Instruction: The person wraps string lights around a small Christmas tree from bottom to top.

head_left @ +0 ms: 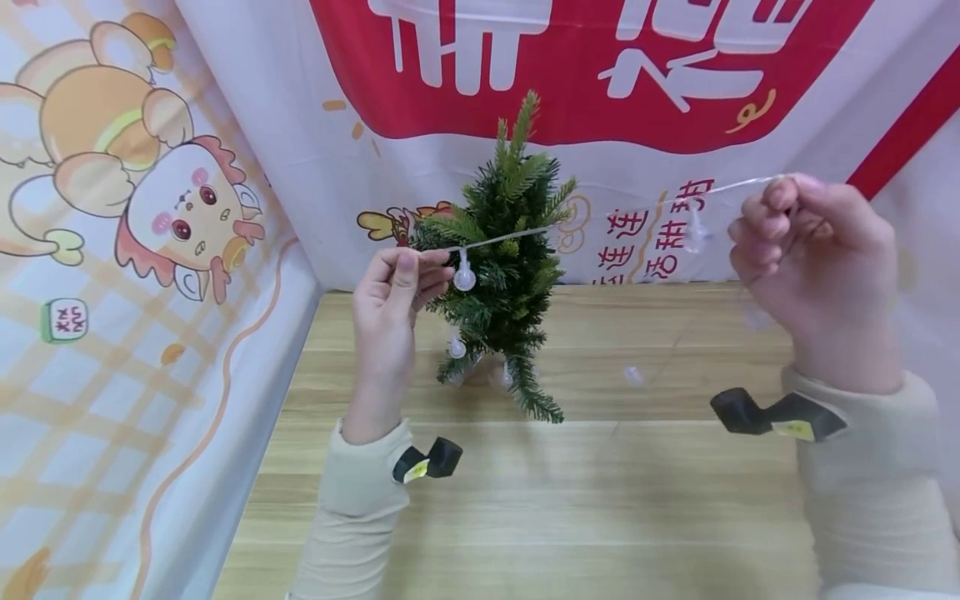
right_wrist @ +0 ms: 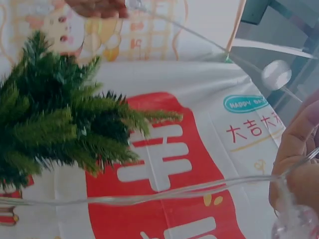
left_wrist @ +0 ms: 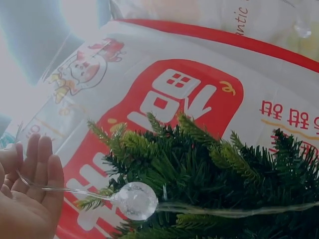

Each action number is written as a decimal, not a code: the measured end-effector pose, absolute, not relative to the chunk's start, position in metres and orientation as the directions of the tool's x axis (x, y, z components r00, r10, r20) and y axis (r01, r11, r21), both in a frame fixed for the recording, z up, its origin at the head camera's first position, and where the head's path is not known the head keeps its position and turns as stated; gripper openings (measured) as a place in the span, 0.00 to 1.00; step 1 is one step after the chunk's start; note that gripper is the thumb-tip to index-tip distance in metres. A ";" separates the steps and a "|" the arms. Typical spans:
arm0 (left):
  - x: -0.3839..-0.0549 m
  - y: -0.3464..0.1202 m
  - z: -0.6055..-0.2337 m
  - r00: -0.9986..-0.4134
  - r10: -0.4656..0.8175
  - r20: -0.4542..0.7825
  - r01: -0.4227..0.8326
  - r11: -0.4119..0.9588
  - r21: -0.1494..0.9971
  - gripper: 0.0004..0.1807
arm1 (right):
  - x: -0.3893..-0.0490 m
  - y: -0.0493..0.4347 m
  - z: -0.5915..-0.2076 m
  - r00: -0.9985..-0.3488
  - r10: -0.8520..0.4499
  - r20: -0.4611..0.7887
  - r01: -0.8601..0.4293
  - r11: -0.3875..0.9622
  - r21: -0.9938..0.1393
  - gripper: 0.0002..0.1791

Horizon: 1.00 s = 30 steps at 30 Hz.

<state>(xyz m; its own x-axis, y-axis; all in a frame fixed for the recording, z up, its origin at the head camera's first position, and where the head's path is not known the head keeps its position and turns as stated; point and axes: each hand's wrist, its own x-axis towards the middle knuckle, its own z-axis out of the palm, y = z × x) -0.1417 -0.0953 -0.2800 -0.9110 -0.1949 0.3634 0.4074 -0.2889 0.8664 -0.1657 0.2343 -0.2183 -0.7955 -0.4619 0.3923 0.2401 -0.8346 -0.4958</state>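
A small artificial Christmas tree (head_left: 517,304) stands on the table. Across its front stretches a clear string of lights (head_left: 517,236) with round, bubbly bulbs. My left hand (head_left: 386,333) pinches the wire between thumb and fingers at the tree's left side, beside a hanging bulb (head_left: 464,275). Higher up on the right, my right hand (head_left: 832,258) holds the other end of the taut span with curled fingers. More bulbs hang near the lower branches, one of them a bulb (head_left: 457,346) at the left. In the left wrist view, a bulb (left_wrist: 136,201) shows before the green needles.
The wooden table (head_left: 675,500) reaches forward to a white backdrop (head_left: 435,179) with red print. A cartoon-printed cloth (head_left: 187,367) rises at the left. A loose strand with a blurred bulb (head_left: 633,376) dangles below my right hand.
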 end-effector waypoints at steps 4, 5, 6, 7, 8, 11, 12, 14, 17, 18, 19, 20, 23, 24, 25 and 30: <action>-0.142 -0.100 -0.284 -0.905 -0.199 0.376 0.422 -0.323 0.847 0.13 | -0.172 0.237 -0.212 -0.823 -0.408 0.396 0.169 -0.840 -0.515 0.27; -0.142 -0.101 -0.286 -0.904 -0.202 0.376 0.425 -0.330 0.843 0.13 | -0.174 0.238 -0.210 -0.833 -0.393 0.389 0.151 -0.838 -0.524 0.27; -0.142 -0.102 -0.286 -0.903 -0.204 0.378 0.427 -0.335 0.840 0.13 | -0.175 0.238 -0.208 -0.842 -0.380 0.383 0.134 -0.835 -0.534 0.27; -0.142 -0.103 -0.287 -0.903 -0.205 0.378 0.427 -0.339 0.838 0.13 | -0.177 0.239 -0.206 -0.851 -0.366 0.376 0.116 -0.830 -0.546 0.27; -0.142 -0.104 -0.288 -0.904 -0.204 0.376 0.426 -0.345 0.836 0.12 | -0.178 0.239 -0.204 -0.857 -0.356 0.372 0.100 -0.824 -0.558 0.27; -0.144 -0.108 -0.290 -0.909 -0.205 0.362 0.414 -0.349 0.841 0.10 | -0.182 0.240 -0.198 -0.873 -0.339 0.351 0.069 -0.798 -0.599 0.26; -0.145 -0.109 -0.290 -0.912 -0.204 0.355 0.407 -0.350 0.844 0.09 | -0.183 0.241 -0.197 -0.871 -0.347 0.347 0.072 -0.791 -0.607 0.26; -0.147 -0.112 -0.292 -0.923 -0.204 0.327 0.382 -0.358 0.852 0.08 | -0.184 0.241 -0.193 -0.865 -0.367 0.341 0.079 -0.773 -0.629 0.27; -0.151 -0.116 -0.292 -0.940 -0.211 0.268 0.331 -0.379 0.864 0.08 | -0.188 0.242 -0.189 -0.850 -0.406 0.336 0.085 -0.735 -0.673 0.27; -0.153 -0.117 -0.293 -0.946 -0.214 0.245 0.313 -0.389 0.866 0.09 | -0.189 0.242 -0.188 -0.848 -0.411 0.334 0.075 -0.718 -0.692 0.26; -0.155 -0.119 -0.293 -0.949 -0.221 0.223 0.297 -0.397 0.868 0.09 | -0.190 0.243 -0.187 -0.840 -0.426 0.336 0.073 -0.702 -0.708 0.27; -0.157 -0.121 -0.293 -0.952 -0.230 0.202 0.283 -0.408 0.868 0.10 | -0.192 0.244 -0.185 -0.828 -0.448 0.336 0.084 -0.692 -0.717 0.28; -0.164 -0.128 -0.295 -0.950 -0.278 0.143 0.258 -0.443 0.859 0.10 | -0.197 0.248 -0.181 -0.802 -0.496 0.332 0.103 -0.663 -0.741 0.29; -0.166 -0.131 -0.296 -0.948 -0.294 0.124 0.254 -0.459 0.852 0.10 | -0.199 0.249 -0.180 -0.799 -0.502 0.332 0.110 -0.664 -0.739 0.29; -0.168 -0.133 -0.297 -0.944 -0.311 0.108 0.251 -0.467 0.848 0.10 | -0.201 0.250 -0.179 -0.785 -0.522 0.334 0.127 -0.663 -0.738 0.29; -0.175 -0.141 -0.304 -0.924 -0.375 0.072 0.263 -0.489 0.831 0.10 | -0.206 0.250 -0.176 -0.814 -0.486 0.317 0.133 -0.688 -0.713 0.27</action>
<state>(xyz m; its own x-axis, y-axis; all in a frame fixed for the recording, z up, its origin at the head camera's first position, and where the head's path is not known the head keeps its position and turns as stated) -0.1746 -0.1414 -0.3044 -0.9244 -0.3746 0.0720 0.2631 -0.4894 0.8314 -0.2056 0.2501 -0.1765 -0.8143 -0.4862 0.3172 0.1333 -0.6884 -0.7129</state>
